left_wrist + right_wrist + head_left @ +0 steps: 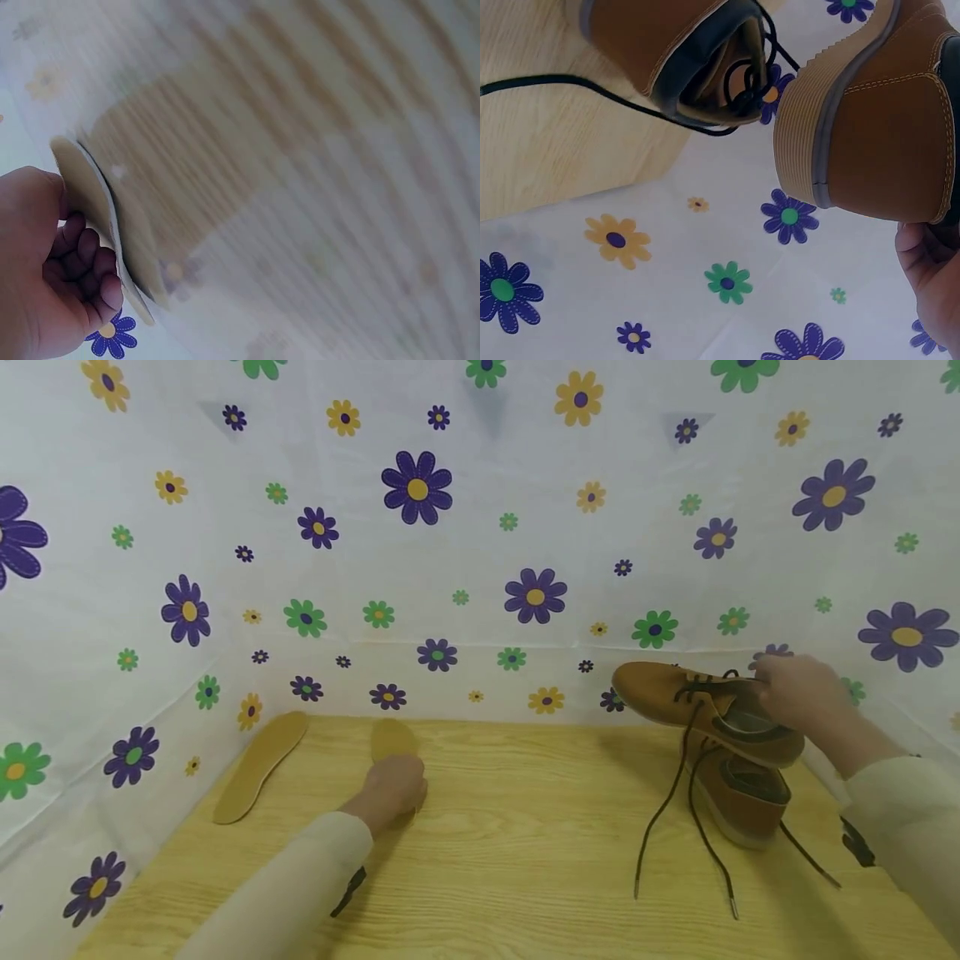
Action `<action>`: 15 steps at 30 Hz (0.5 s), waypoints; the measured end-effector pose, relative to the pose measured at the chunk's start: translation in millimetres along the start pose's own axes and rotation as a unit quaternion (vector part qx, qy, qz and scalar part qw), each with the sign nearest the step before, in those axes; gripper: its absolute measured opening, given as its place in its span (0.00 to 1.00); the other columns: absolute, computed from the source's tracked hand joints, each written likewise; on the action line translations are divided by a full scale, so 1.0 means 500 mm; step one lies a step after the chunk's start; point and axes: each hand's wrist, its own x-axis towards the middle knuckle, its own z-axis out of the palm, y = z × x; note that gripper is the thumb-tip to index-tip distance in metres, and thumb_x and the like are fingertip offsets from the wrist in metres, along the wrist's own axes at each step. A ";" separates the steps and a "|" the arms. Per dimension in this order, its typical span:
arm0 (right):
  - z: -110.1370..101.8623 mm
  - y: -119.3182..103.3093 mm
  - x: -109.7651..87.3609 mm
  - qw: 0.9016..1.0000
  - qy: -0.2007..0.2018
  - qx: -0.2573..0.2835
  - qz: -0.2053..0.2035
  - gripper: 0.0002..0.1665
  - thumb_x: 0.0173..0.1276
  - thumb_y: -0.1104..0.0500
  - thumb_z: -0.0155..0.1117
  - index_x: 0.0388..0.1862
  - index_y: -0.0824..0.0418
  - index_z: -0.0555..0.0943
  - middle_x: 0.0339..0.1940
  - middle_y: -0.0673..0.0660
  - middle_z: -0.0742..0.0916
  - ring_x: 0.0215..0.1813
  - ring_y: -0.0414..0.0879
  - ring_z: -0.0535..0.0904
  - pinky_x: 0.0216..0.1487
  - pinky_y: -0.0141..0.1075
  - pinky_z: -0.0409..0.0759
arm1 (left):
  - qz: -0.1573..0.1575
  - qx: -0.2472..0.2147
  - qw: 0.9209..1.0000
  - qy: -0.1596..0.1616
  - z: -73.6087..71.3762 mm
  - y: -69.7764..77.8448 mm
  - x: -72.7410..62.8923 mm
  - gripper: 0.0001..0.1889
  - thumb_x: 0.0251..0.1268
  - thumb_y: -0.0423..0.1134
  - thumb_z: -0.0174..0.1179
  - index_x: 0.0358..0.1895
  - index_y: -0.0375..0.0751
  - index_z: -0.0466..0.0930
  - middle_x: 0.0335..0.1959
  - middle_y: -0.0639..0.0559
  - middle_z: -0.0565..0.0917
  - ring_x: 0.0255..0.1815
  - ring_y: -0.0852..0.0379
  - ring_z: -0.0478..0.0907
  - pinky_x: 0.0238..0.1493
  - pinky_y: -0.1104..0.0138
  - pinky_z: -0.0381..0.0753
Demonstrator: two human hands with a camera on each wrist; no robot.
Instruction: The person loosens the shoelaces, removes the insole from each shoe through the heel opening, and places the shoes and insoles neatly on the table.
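My left hand (395, 783) pinches a tan insole (393, 741), its fingers curled at the near part; in the left wrist view the insole (88, 184) is tipped on edge beside the fingers. A second insole (262, 766) lies flat at the table's left edge. With my right hand (801, 690) I grip a brown lace-up shoe (652, 692) by its opening, toe pointing left, laces hanging. Just beneath it the other brown shoe (753, 810) stands on the table. In the right wrist view the held shoe's heel (885, 142) shows beside the fingertips.
The wood-grain table (510, 843) runs back to a white flowered cloth (480, 552) that rises behind and along both sides. Dark laces (652, 827) trail down over the table in front of the shoes.
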 end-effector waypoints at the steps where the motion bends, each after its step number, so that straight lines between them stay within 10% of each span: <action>1: 0.000 0.007 -0.004 1.000 0.000 0.000 0.005 0.09 0.67 0.63 0.57 0.31 0.68 0.78 0.22 0.59 0.81 0.27 0.55 0.75 0.31 0.53 0.75 | 0.000 -0.005 1.000 0.001 -0.004 -0.001 -0.004 0.12 0.69 0.39 0.56 0.25 0.39 0.76 0.23 0.48 0.77 0.24 0.52 0.74 0.25 0.57 0.80; 15: -0.015 0.108 -0.089 0.993 -0.020 0.007 0.116 0.13 0.63 0.62 0.50 0.19 0.66 0.71 0.17 0.57 0.74 0.22 0.53 0.70 0.20 0.44 0.70 | 0.021 0.036 0.998 0.049 -0.012 -0.072 -0.029 0.11 0.65 0.38 0.59 0.24 0.39 0.76 0.21 0.49 0.76 0.22 0.54 0.73 0.26 0.53 0.82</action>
